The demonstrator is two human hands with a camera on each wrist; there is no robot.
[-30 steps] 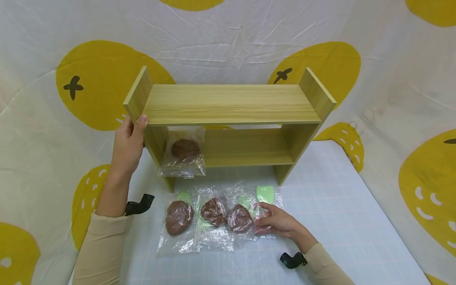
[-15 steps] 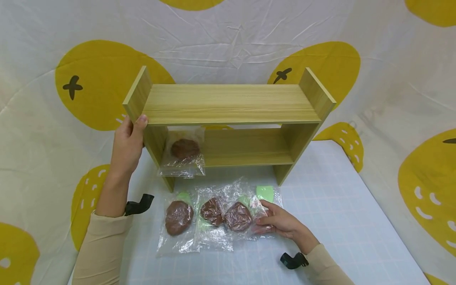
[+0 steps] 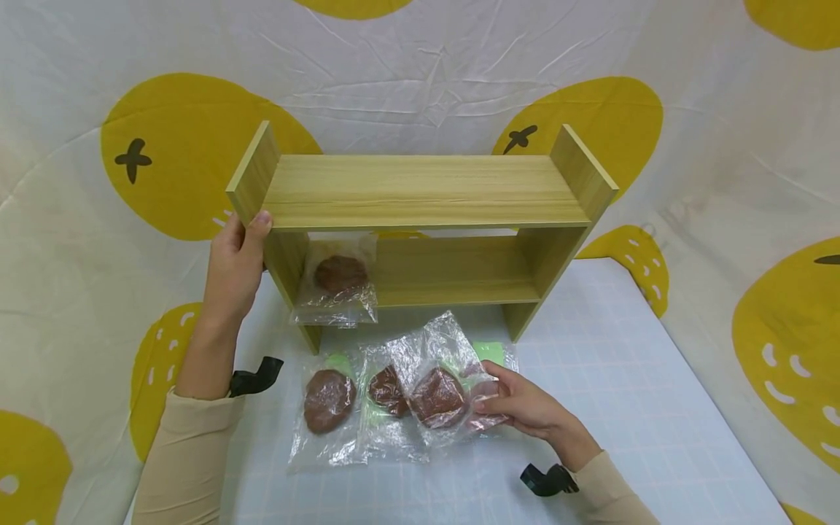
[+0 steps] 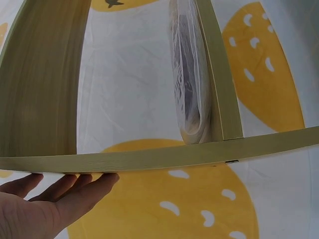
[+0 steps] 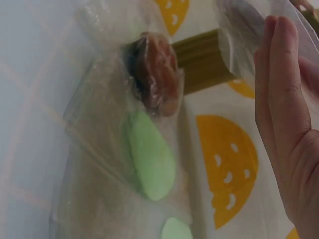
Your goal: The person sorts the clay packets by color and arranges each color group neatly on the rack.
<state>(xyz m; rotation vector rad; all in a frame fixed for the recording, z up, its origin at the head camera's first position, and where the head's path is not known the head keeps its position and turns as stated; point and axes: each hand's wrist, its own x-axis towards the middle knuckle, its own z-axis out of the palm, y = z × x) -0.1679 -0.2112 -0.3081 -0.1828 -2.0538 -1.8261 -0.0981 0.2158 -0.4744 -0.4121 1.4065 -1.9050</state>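
Blue cloth (image 3: 630, 386) is spreading under a bag (image 3: 445, 388) that is running near to far, left of the right hand (image 3: 518, 401) pinching its right edge, while the farther left hand (image 3: 235, 266) is gripping the shelf (image 3: 426, 193).

I'm looking at a small draped nook, set up like a booth; whether it stands in a home or a studio, I can't tell. A creased pale drape (image 3: 426, 80), printed with big yellow fruits (image 3: 203, 182), hangs behind the counter (image 3: 643, 394) and down both sides like cloth walls. The counter's covering is light blue with a faint grid. On it stand just a wooden shelf (image 3: 426, 189) and flat clear bags (image 3: 329, 401). Black wrist fittings (image 3: 258, 376) suggest recording.
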